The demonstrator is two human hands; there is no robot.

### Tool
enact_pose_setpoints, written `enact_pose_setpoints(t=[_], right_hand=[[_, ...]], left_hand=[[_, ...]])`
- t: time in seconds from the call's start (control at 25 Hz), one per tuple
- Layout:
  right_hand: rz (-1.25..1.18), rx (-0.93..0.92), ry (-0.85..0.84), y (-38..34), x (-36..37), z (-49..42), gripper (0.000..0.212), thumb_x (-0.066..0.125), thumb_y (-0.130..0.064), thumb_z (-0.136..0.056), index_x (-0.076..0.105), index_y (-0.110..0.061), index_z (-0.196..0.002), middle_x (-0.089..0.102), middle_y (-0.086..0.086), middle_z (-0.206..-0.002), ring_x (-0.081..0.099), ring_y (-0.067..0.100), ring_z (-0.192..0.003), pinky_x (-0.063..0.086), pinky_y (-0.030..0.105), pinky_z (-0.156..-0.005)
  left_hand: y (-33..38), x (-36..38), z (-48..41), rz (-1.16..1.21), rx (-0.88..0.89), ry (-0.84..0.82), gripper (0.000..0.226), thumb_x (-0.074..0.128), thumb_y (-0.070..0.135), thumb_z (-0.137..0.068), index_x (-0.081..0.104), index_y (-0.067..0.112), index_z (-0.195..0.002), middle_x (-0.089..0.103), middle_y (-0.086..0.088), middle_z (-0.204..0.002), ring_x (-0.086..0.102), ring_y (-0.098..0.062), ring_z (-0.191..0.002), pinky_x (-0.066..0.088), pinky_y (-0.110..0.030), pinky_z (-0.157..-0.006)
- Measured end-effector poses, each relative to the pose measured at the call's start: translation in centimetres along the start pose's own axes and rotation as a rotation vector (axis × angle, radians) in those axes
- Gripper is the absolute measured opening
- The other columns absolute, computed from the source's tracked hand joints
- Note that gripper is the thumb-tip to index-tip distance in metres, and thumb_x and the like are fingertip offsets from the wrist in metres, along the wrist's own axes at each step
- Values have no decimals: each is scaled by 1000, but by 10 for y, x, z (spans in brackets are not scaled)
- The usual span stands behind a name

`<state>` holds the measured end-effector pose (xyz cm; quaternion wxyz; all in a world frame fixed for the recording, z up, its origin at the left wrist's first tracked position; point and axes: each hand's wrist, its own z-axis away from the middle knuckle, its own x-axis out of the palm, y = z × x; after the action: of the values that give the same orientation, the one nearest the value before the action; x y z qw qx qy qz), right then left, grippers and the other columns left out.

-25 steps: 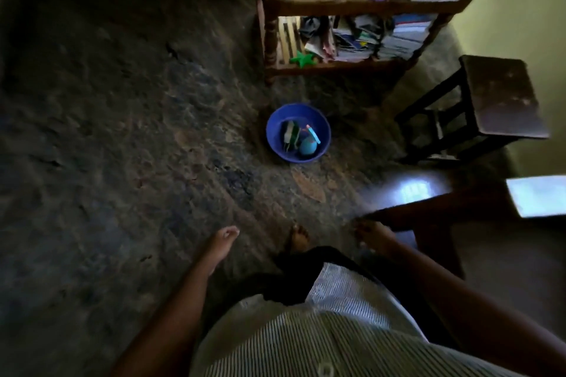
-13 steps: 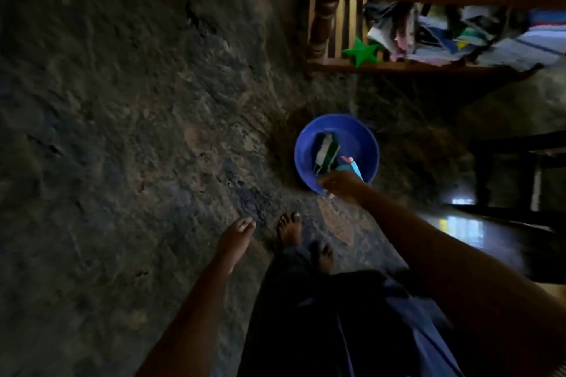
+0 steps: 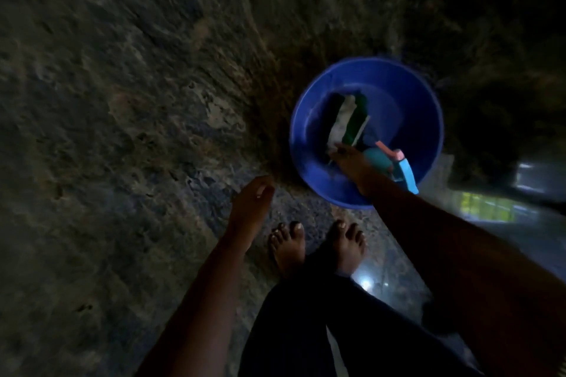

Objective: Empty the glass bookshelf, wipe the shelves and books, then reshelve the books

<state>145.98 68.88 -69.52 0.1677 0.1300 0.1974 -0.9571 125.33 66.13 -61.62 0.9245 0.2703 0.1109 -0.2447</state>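
Change: the view has dropped close over the blue basin (image 3: 410,101), and the right hand (image 3: 350,161) has moved from the near rim down inside it; the wooden shelving seen a moment ago is out of frame.
Meaning: probably fetching wiping gear first (no book handled yet).
Left hand (image 3: 251,202): loosely curled, holding nothing, hanging over the floor left of the basin.
Cloth (image 3: 347,119): green-and-white, lying in the basin.
Right hand: fingertips on the cloth's near end; blur hides whether they pinch it.
Spray bottle (image 3: 379,157): teal, in the basin beside that wrist.
Bookshelf and books: not in view.
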Motion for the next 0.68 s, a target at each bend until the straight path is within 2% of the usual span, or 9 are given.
enact_pose_setpoints(t=[0.08,0.2,0.32,0.4,0.44,0.52,0.6,0.68], right_hand=[[-125,12,47,-2,12,-33,39,47,-16,-97,45,-10,-136,47,15,-134,45,32,-124,39,26,-90],[-156,9,139,6,26,-69,38,47,-15,-96,48,-11,-134,41,15,-141,42,31,-127,32,23,-100],[-238,35,180,12,31,-65,32,46,-14,-96,57,-7,-125,51,19,-133,48,34,-121,35,37,-105],[-374,-19,216,7,27,-31,25,53,-13,-93,64,-11,-116,63,15,-115,59,28,-104,48,38,-92],[-436,-73,218,4,21,-7,23,56,-10,-91,65,-14,-112,66,11,-106,61,21,-94,52,30,-82],[-580,-176,140,-6,6,48,20,55,-3,-91,64,-15,-103,65,5,-93,62,9,-79,50,20,-72],[-765,-223,26,-21,-15,105,18,53,0,-90,59,-16,-97,68,-3,-84,64,5,-75,53,25,-73],[-878,-208,-114,-36,-38,161,24,52,1,-90,52,-22,-99,71,-11,-74,67,5,-70,57,26,-66]], left_hand=[[-9,12,-14,-5,-13,-4,32,47,12,-97,54,8,-128,59,-10,-127,56,-24,-117,43,-34,-98],[-15,22,-17,14,-16,-26,32,46,11,-97,54,9,-128,59,-9,-127,55,-21,-117,40,-27,-95],[-18,14,-10,36,-16,-42,32,45,12,-98,54,11,-128,58,-8,-128,54,-22,-118,42,-36,-101],[-14,8,-3,50,-29,-29,31,44,15,-98,55,13,-127,58,-8,-128,54,-23,-119,41,-42,-102],[-8,2,4,88,-24,-20,29,44,17,-98,56,15,-125,58,-8,-127,54,-24,-118,41,-43,-103],[14,-7,23,210,-20,3,26,44,16,-98,56,17,-121,59,-8,-127,55,-26,-118,44,-39,-101],[43,-16,48,337,-67,-8,30,43,19,-99,52,14,-127,57,-7,-128,57,-22,-112,49,-27,-84],[69,-23,78,589,-170,-66,39,43,30,-98,49,12,-132,56,-8,-127,60,-18,-100,50,-27,-72]])
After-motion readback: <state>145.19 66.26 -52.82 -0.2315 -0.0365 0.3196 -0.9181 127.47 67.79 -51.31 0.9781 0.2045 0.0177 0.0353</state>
